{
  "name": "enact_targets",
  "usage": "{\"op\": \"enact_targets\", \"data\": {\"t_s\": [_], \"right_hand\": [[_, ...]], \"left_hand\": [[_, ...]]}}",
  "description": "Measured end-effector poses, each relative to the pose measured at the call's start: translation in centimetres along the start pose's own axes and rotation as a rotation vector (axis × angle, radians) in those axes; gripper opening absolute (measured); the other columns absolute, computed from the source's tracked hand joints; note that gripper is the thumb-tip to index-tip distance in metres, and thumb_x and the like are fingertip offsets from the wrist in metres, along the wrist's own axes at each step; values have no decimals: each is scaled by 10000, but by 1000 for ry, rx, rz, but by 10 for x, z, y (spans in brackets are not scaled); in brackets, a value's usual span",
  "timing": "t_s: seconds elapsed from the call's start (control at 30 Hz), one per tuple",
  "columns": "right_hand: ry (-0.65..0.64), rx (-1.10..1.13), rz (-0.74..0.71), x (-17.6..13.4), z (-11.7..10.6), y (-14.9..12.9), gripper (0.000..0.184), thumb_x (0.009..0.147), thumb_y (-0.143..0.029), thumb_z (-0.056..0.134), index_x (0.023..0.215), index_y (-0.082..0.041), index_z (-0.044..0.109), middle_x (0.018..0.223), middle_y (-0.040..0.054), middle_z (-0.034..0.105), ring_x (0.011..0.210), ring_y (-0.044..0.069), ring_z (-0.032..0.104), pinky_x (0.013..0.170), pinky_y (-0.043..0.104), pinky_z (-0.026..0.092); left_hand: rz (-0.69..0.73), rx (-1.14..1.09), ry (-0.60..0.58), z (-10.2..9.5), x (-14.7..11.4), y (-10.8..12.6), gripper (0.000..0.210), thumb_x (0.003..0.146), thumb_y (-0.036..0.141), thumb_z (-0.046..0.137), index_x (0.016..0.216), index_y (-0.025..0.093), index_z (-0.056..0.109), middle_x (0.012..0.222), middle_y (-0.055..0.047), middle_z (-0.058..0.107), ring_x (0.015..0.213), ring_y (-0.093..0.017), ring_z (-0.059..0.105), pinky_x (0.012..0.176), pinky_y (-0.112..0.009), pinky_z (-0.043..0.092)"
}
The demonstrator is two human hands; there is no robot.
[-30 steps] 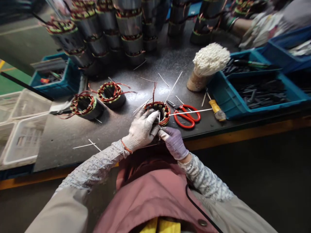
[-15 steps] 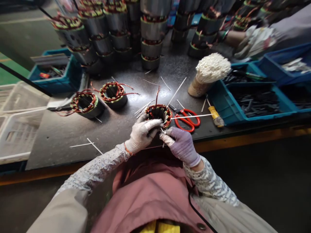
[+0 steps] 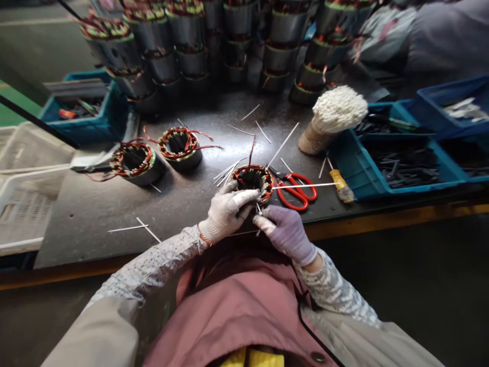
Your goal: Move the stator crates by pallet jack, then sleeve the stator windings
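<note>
1. a copper-wound core [image 3: 253, 177] is set upright near the front edge of the counter [image 3: 87, 216], with its open bore turned upward; a wire lead [image 3: 252, 150] is raised from the far side of its rim.
2. the near left part of that rim is covered by the gloved left hand [image 3: 229, 211]; whether its grip is clamped or merely laid there cannot be told.
3. a thin pale strand [image 3: 259, 208] is pinched by the gloved right hand [image 3: 286, 232], whose grip is drawn together just beside the near right of the core; the strand's far end cannot be made out.
4. a long white strip [image 3: 307, 185] is stretched from the right of the core to a yellow-handled tool [image 3: 336, 178], and red-handled scissors [image 3: 306, 201] are partly crossed by it.
5. behind the tool, a bundle of white sticks [image 3: 338, 107] is stood beside a teal bin [image 3: 344, 158] filled with dark pieces.
6. to the left, two more wound cores [image 3: 187, 159] are placed side by side, and two crossed white strips [image 3: 148, 230] are left nearer the front.
7. the back is lined with stacked cores [image 3: 282, 58]; at far right a co-worker's sleeve [image 3: 446, 43] is seen.
</note>
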State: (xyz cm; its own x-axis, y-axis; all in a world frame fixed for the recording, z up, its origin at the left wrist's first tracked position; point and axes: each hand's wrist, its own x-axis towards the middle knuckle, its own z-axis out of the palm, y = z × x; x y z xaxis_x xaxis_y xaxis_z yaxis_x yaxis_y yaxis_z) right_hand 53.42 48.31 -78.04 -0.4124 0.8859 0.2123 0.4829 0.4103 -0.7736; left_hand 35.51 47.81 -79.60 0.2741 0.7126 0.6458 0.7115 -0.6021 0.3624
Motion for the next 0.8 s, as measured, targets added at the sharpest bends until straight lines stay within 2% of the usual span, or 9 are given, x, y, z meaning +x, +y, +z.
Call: {"op": "enact_targets", "data": {"t_s": [0.1, 0.2, 0.27, 0.33, 0.43, 0.53, 0.67, 0.73, 0.8], "right_hand": [[27, -2, -28, 0, -1, -2, 270, 864, -307, 591, 641, -172, 665, 606, 16, 614, 559, 103, 507, 577, 227, 366], [-26, -66, 27, 5, 2, 4, 330, 876, -354, 577, 618, -165, 658, 559, 14, 590, 538, 108, 489, 542, 232, 334], [-66, -148, 42, 8, 5, 9, 368, 902, -383, 547, 631, -162, 664, 550, 19, 589, 532, 112, 483, 536, 234, 322], [-32, -310, -6, 8, 6, 14, 357, 918, -391, 536, 703, -153, 692, 607, 40, 628, 556, 120, 498, 553, 244, 312], [106, -586, -202, 11, 3, 14, 329, 941, -380, 520, 837, -131, 708, 736, 80, 672, 627, 133, 533, 573, 266, 273], [192, -696, -507, 14, -5, 8, 329, 954, -288, 467, 726, -134, 647, 656, 68, 614, 568, 132, 475, 545, 294, 210], [109, -653, -857, -3, -27, -1, 268, 906, -241, 518, 655, -171, 578, 563, 18, 534, 503, 129, 402, 523, 319, 180], [126, -542, -829, -14, -37, -6, 185, 872, -220, 572, 695, -171, 599, 605, 12, 584, 535, 116, 458, 519, 296, 227], [184, -216, -562, -20, -39, -12, 148, 845, -220, 593, 706, -171, 610, 636, 16, 622, 552, 104, 503, 514, 261, 283]], "left_hand": [[23, 6, 8, 0, 0, 0, 202, 890, 197, 577, 1074, 202, 659, 965, -27, 777, 870, -138, 729, 1002, -340, 492], [41, 20, 14, 0, 1, -1, 206, 889, 184, 566, 1072, 197, 658, 972, -33, 775, 853, -138, 730, 1003, -344, 490], [45, 21, -5, -1, 2, -2, 202, 892, 187, 561, 1070, 196, 658, 975, -36, 774, 856, -139, 729, 1000, -346, 491], [57, 15, -22, -2, 3, -3, 202, 890, 190, 563, 1070, 192, 656, 962, -35, 775, 855, -143, 727, 983, -347, 501], [74, 17, -22, -4, 4, -4, 214, 882, 190, 563, 1072, 188, 661, 951, -34, 775, 850, -152, 720, 954, -351, 521], [54, 34, -25, -3, 3, -4, 225, 875, 202, 578, 1076, 195, 680, 975, -37, 772, 882, -168, 710, 937, -358, 535], [-28, 56, -48, -5, 5, -2, 253, 875, 236, 619, 1113, 188, 691, 995, -49, 765, 949, -187, 690, 837, -312, 566], [-32, 51, -77, -9, 8, 0, 272, 895, 256, 608, 1147, 186, 682, 1025, -56, 758, 961, -178, 686, 813, -287, 566], [42, 64, -134, -14, 12, 1, 266, 921, 246, 567, 1158, 209, 682, 1118, -60, 737, 996, -169, 682, 856, -297, 556]]}}
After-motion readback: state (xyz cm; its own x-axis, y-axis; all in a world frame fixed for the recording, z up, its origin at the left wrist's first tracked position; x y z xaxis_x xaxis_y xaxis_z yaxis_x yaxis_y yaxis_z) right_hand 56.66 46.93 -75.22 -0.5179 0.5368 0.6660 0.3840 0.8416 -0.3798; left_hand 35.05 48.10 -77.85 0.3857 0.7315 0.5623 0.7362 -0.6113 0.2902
